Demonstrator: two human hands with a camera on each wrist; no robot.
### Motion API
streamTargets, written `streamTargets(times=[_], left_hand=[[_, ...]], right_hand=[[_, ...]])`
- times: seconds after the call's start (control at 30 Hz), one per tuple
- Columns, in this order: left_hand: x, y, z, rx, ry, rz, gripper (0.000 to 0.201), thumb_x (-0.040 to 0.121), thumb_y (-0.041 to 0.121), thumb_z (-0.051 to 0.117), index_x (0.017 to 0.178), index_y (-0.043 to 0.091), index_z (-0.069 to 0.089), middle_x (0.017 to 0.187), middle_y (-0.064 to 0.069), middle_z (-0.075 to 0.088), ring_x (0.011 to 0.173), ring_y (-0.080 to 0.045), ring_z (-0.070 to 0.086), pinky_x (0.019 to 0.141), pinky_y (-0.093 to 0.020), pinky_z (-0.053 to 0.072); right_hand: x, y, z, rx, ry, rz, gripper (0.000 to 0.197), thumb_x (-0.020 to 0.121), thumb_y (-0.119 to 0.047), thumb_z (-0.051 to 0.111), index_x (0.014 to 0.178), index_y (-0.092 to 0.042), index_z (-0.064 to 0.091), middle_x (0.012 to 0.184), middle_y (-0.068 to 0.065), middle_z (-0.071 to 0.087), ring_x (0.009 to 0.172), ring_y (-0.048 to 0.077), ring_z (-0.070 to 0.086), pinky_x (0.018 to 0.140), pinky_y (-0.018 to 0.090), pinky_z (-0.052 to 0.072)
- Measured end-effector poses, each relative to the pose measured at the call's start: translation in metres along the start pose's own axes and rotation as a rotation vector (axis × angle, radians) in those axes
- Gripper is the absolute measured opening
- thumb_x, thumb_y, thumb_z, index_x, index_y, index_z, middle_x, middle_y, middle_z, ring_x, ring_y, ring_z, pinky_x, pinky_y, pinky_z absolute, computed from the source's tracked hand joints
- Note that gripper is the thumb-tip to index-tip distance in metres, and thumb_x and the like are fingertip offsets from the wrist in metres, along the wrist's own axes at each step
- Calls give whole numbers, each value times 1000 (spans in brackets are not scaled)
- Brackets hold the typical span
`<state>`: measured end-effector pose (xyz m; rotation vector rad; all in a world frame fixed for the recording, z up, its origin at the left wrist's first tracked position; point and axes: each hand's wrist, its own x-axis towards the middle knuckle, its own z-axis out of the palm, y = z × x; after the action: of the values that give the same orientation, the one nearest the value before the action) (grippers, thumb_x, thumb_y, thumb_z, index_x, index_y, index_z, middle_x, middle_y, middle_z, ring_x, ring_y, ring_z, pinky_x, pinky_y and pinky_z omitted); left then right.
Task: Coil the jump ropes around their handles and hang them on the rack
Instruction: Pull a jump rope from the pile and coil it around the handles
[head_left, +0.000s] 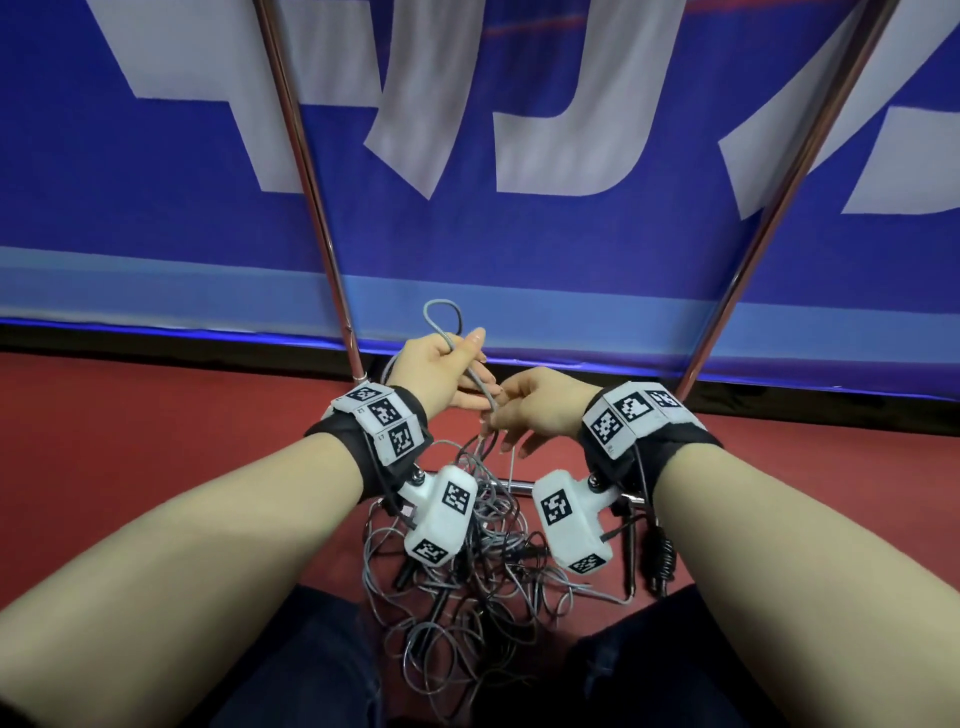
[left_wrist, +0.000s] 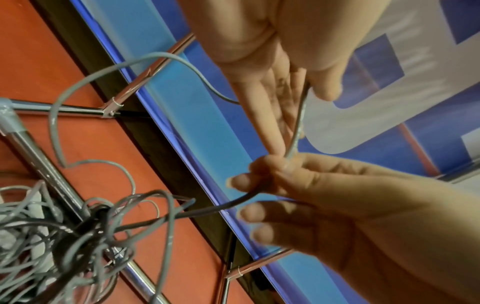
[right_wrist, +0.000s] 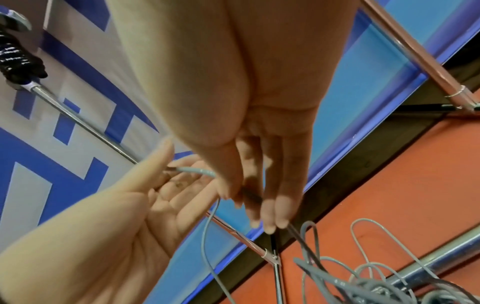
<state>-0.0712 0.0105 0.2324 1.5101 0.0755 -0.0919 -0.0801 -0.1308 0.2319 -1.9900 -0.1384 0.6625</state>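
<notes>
No word or number reads clearly. The blue banner (head_left: 467, 234) across the upper frame bears large white characters, cropped beyond reading; the wrist bands (head_left: 387, 415) carry black-and-white square code markers.

Wrist cameras (head_left: 441, 514) hide part of the tangled ropes (head_left: 467, 597).

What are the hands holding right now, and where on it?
Both hold one grey rope mid-length, not at a handle: left hand just below its raised loop, right hand pinching it lower down.
</notes>
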Motion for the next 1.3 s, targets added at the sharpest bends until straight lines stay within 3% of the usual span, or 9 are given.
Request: streamTargets(times=[0.17,0.27,0.47,0.53,0.77,0.97,1.07,1.17,1.3], left_hand=[[4,-8,4,0,-69,5,47,75,5,71,112,11,44,101,-7,55,81,-14,61,64,-21,54],[3,-16,1,186,-278,-28,59,49,4,59,105,18,44,96,1,51,82,-10,54,69,-19,47],[2,-38,-5,778,-395,-48,17,86,37,65,87,21,64,75,5,65,66,-6,60,69,-22,50],[3,-39,-7,856,-321,-19,14,91,29,61,82,18,64,62,9,57,48,4,52,50,-11,39],[4,-45,-14,789,-389,-152,37,75,-21,59,76,15,52,73,-2,58,62,-11,56,52,-17,49],[5,-47,-17,922,-347,-119,21,80,-1,67,81,18,57,75,3,57,65,-12,54,53,-13,41],[0,-41,-14,1064,-356,-103,26,99,24,46,99,9,68,85,-2,60,61,-11,52,59,-20,38],[1,-41,-14,1083,-274,-102,38,102,25,37,104,3,68,99,-12,65,90,-25,61,73,-26,37],[5,-26,-14,839,-100,87,35,101,25,42,94,5,70,86,-10,64,70,-16,53,62,-23,30]], right_hand=[[4,-5,-5,191,240,-91,19,93,1,56,74,0,56,62,11,63,46,17,60,54,28,56],[-3,-17,-10,357,266,-172,17,94,1,55,77,2,55,64,13,64,43,13,60,51,25,55],[-15,-39,-8,557,250,-397,20,96,-3,52,76,-2,53,70,13,65,48,14,59,52,23,52],[-16,-43,-14,635,319,-445,17,96,-4,52,80,0,56,71,12,66,50,14,59,53,24,51],[-16,-47,-22,776,558,-583,17,98,-5,51,81,-2,54,71,12,65,51,14,58,55,24,51],[-17,-51,-30,794,641,-652,14,99,-5,49,85,-3,51,73,13,63,51,13,57,55,24,50],[-14,-45,-30,753,633,-559,18,98,-4,49,80,-3,52,74,13,62,51,13,59,56,23,53],[-7,-32,-32,605,624,-296,17,96,2,48,80,-5,50,80,13,53,52,13,62,57,20,55],[-3,-11,-29,-265,354,311,22,93,-18,59,107,-1,57,96,18,57,91,32,68,80,32,55]])
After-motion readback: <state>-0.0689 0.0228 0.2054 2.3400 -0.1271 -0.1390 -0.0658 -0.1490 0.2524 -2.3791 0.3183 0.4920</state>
